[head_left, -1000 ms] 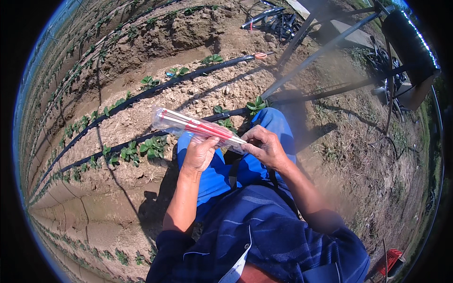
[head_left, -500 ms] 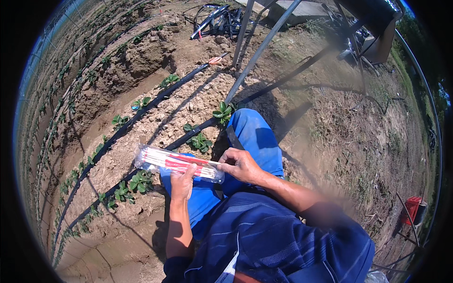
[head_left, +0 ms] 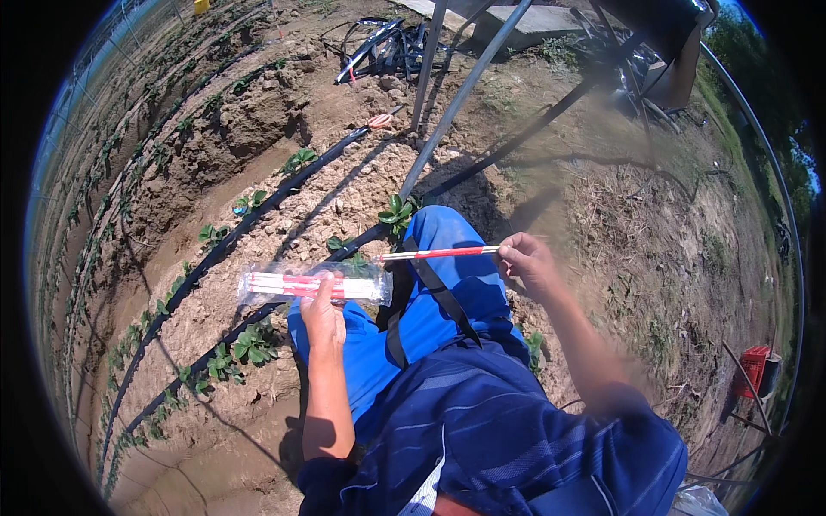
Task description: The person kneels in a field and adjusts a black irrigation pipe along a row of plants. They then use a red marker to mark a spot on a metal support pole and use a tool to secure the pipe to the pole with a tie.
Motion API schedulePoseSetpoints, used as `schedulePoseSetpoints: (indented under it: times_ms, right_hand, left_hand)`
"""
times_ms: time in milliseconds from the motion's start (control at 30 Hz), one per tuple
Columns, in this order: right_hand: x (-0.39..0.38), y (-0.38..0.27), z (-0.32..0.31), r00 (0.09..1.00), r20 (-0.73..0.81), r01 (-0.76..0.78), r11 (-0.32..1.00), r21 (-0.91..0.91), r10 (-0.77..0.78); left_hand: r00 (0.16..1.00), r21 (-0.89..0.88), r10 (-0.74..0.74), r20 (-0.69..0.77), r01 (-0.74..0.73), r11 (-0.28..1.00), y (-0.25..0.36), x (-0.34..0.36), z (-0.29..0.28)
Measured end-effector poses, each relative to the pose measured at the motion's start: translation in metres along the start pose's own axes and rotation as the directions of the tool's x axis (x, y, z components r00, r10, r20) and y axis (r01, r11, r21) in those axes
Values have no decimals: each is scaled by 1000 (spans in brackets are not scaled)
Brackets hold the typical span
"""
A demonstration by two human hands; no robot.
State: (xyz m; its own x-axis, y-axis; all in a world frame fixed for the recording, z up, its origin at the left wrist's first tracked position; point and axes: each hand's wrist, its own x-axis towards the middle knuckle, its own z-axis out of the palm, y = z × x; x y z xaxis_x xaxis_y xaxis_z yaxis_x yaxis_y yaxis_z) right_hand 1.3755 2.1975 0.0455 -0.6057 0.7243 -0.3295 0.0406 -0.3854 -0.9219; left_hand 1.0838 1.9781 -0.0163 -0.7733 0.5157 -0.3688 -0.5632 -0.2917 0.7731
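My left hand [head_left: 322, 311] grips a clear plastic sleeve [head_left: 314, 283] full of several red-and-white sticks, held level over my blue trouser knee [head_left: 447, 258]. My right hand [head_left: 525, 256] pinches one end of a single red-and-white stick [head_left: 439, 253] that lies level, its other end just right of the sleeve's open mouth. I am crouched on a raised soil bed, with small green seedlings [head_left: 245, 344] below the sleeve.
Black drip hoses [head_left: 258, 211] run along the seedling rows on the soil ridges. Grey metal poles [head_left: 456, 103] rise ahead, with a heap of black tubing [head_left: 379, 52] behind them. A red crate [head_left: 755, 368] stands at the right on bare, weedy ground.
My right hand has drawn one stick out of the sleeve toward the right and now holds it apart. The left hand still holds the sleeve; the view shifted slightly.
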Motion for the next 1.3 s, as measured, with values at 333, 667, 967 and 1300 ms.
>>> schedulePoseSetpoints:
  times_ms: [333,667,967,1300]
  right_hand:
    - [-77,-114,-129,376,-521,579,634,-513,-766]
    - [-50,-38,-50,866,-288,367,911,-191,-409]
    - [2,-9,38,977,79,202,979,-14,-200]
    - [3,18,112,979,193,72,997,-37,-64]
  left_hand:
    - [565,563,-635,527,327,759,-114,-27,239]
    - [549,456,336,765,-831,318,-59,-68,158]
    - [776,611,-68,628,-436,661,-29,-79,57]
    - [894,600,247,375,-437,670,-19,-106,29]
